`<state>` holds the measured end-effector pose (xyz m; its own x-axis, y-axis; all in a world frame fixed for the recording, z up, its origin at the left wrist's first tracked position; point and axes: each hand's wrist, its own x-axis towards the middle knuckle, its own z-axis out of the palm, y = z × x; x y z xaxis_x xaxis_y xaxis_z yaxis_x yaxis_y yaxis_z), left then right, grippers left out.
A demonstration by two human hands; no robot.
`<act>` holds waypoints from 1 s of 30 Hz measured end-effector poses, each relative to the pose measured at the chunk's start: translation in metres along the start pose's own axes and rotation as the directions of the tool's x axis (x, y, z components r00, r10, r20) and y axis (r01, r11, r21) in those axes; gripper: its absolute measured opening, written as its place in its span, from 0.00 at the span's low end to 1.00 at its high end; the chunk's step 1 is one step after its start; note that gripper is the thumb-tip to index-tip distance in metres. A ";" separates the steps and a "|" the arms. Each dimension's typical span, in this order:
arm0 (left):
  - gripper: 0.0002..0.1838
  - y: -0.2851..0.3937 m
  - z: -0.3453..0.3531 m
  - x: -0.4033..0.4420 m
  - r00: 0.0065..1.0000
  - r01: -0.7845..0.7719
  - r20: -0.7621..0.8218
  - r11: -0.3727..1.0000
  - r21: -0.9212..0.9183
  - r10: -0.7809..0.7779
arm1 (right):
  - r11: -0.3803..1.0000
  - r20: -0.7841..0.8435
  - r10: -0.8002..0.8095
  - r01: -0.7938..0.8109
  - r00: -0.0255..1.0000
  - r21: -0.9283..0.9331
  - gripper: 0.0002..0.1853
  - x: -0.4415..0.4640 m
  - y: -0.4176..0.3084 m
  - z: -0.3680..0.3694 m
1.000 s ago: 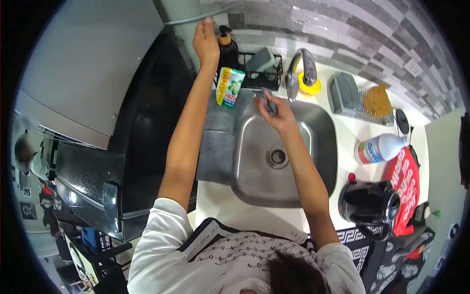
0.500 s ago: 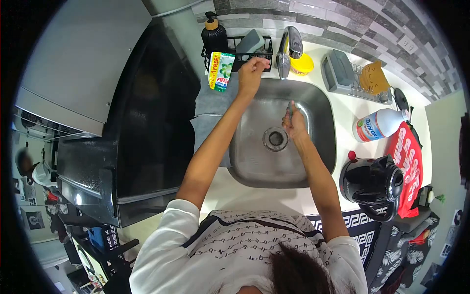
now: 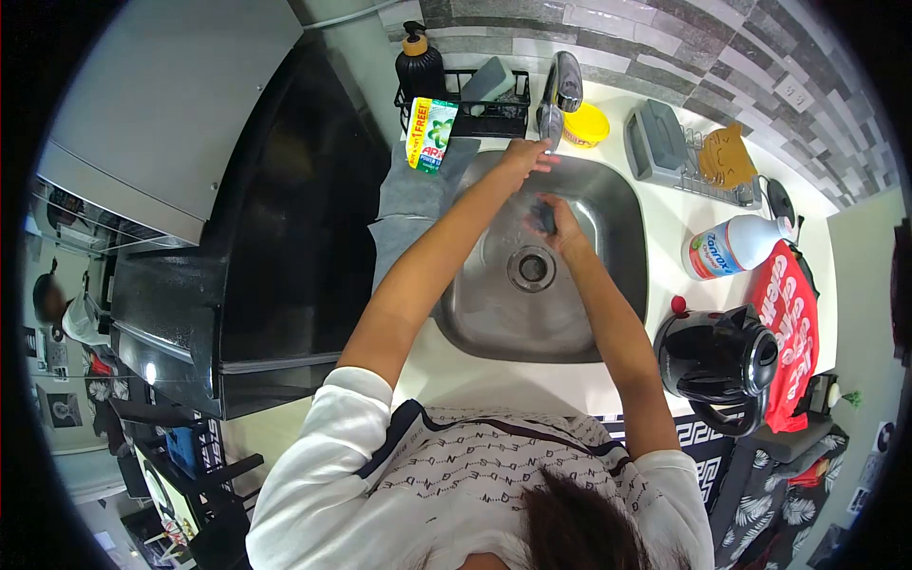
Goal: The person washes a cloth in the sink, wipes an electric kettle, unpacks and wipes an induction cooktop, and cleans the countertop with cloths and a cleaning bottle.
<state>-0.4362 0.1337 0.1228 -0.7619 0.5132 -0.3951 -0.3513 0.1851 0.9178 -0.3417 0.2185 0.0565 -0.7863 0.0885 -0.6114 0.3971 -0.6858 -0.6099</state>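
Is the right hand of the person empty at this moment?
No, the right hand has a small dark item in its fingers, with the sink below it.

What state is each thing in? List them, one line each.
Left hand: open, nothing seen in it
Right hand: closed on a small dark item
Sink: not filled
Faucet: running or off, cannot tell
Pump bottle: upright, pump fitted
White bottle: capped
Kettle: lid looks shut
Packet: sealed or open, cannot tell
Grey mat: lying beside the sink

A black kettle (image 3: pixel 708 353) stands near a white labelled bottle (image 3: pixel 750 239).
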 end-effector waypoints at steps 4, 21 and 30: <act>0.23 0.001 -0.002 0.017 1.000 -0.019 -0.007 1.000 -0.019 0.019 | 0.981 0.078 -0.026 0.041 0.997 -0.189 0.11 0.013 0.002 -0.005; 0.16 0.036 -0.002 0.023 0.995 -0.069 -0.081 0.996 -0.051 0.064 | 0.945 0.166 -0.012 0.066 0.986 -0.319 0.07 0.009 -0.012 0.014; 0.13 0.028 -0.007 0.030 0.994 -0.076 -0.072 0.997 0.008 0.077 | 0.935 0.149 -0.022 0.073 0.989 -0.347 0.12 0.038 0.022 -0.037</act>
<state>-0.4725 0.1478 0.1364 -0.8236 0.4646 -0.3253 -0.2876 0.1522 0.9456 -0.3453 0.2334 0.0012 -0.8565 -0.0046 -0.5161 0.4781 -0.3837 -0.7901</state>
